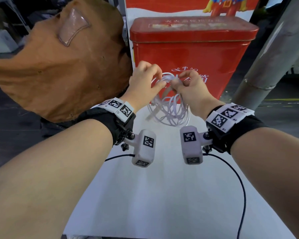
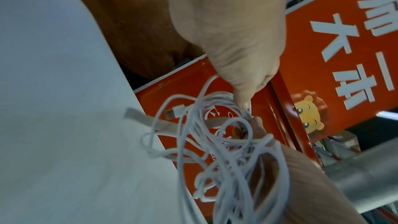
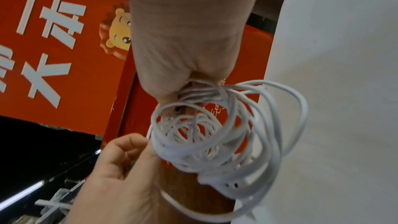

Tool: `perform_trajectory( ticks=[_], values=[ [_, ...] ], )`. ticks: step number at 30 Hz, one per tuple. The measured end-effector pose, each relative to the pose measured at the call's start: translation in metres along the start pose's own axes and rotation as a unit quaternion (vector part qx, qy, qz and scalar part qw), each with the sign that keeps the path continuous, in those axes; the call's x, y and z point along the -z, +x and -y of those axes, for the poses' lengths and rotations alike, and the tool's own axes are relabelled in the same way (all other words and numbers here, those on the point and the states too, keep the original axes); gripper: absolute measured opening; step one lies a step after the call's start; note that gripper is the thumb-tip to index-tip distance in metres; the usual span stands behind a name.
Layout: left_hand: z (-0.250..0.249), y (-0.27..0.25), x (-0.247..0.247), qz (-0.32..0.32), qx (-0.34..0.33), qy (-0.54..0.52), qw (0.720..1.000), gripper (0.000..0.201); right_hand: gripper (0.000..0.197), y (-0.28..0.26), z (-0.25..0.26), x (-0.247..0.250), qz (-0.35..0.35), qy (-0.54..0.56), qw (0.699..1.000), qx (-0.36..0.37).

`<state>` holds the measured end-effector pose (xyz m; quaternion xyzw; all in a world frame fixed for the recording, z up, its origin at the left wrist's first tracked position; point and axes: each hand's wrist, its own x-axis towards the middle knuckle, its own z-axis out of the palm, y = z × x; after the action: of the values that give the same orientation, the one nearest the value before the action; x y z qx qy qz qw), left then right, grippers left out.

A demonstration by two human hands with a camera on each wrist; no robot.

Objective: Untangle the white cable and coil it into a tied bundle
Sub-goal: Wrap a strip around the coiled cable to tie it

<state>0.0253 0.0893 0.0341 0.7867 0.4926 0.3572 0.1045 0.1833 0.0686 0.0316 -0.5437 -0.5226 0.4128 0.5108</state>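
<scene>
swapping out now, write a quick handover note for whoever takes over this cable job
Left hand: pinches the top of the white cable.
Right hand: grips the gathered loops at the same spot.
Cable: held above the white table in front of the red tin, loops hanging loose and uneven; USB plug and a grey strap dangle among them.
Done: mostly gathered into loops.
Left: even the coil, wrap the strap round it, set it down.

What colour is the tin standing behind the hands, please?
Red tin, with pale lettering; the head view shows it best.
</scene>
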Motion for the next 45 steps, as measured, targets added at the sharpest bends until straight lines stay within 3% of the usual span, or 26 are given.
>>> perform_trajectory(
  ticks=[3,5,8,11,13,17,21,24,30,36,41,45],
  values=[
    [0.001,0.0,0.0,0.021,-0.004,0.029,0.999,0.024,0.025,0.005,-0.001,0.006,-0.055,0.053,0.997,-0.013],
    [-0.002,-0.002,-0.006,0.054,0.024,0.025,0.998,0.035,0.025,0.006,-0.002,0.006,-0.051,0.084,0.995,-0.025],
    [-0.007,-0.001,-0.011,0.081,0.095,-0.015,0.992,0.035,0.024,0.004,-0.003,0.002,-0.029,0.1,0.994,-0.028],
    [-0.006,0.005,-0.009,0.147,0.179,-0.098,0.968,0.048,0.025,0.004,-0.006,-0.002,-0.032,0.037,0.999,-0.002],
    [-0.011,0.006,-0.007,0.165,0.215,-0.174,0.947,0.043,0.027,0.005,-0.008,0.001,-0.034,-0.039,0.999,0.017],
    [-0.015,0.006,-0.005,0.141,0.247,-0.249,0.926,0.034,0.025,0.003,-0.01,0.011,0.001,-0.138,0.989,0.048],
    [-0.011,0.009,-0.004,0.081,0.335,-0.377,0.86,0.037,0.025,0.0,-0.014,0.012,0.033,-0.177,0.982,0.061],
    [-0.009,0.008,-0.002,0.054,0.346,-0.408,0.843,0.036,0.022,-0.004,-0.016,0.007,0.081,-0.189,0.976,0.071],
    [-0.002,0.002,-0.003,0.035,0.336,-0.412,0.846,0.036,0.018,-0.004,-0.011,-0.003,0.152,-0.261,0.949,0.095],
    [-0.003,0.001,0.002,0.06,0.278,-0.406,0.869,0.031,0.017,-0.008,-0.005,-0.01,0.105,-0.147,0.983,0.035],
    [-0.006,-0.001,0.003,0.129,0.251,-0.329,0.901,0.055,0.021,-0.005,-0.007,-0.009,0.065,-0.084,0.994,-0.007],
    [-0.006,-0.005,0.002,0.162,0.197,-0.278,0.926,0.026,0.015,-0.002,-0.005,0.0,0.065,-0.011,0.997,-0.034]
  ],
)
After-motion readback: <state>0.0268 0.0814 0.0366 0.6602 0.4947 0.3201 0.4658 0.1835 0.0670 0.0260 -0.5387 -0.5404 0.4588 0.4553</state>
